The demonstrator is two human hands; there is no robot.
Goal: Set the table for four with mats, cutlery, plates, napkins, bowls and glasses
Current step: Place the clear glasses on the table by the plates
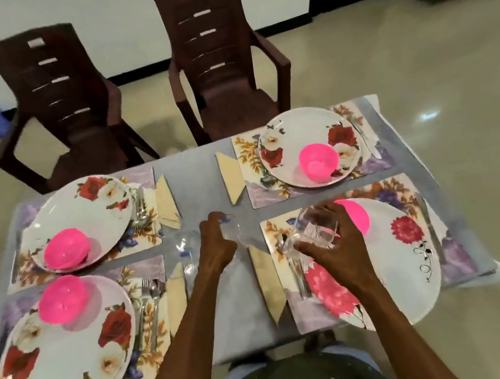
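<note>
**Glasses in both hands over a laid table**

The right hand [333,234] grips a clear glass [316,231] from above, fingers curled around it, tilted over the near-right mat [300,310] beside the plate [399,266]. The left hand [218,245] closes around other glasses [188,247] at the table's middle (blurred, so their number is unclear). Four floral plates each carry a pink bowl [65,248]. Folded napkins [165,201] and cutlery [150,293] lie beside them on the grey table [200,178]. Two brown chairs [219,61] stand at the far side.
</note>
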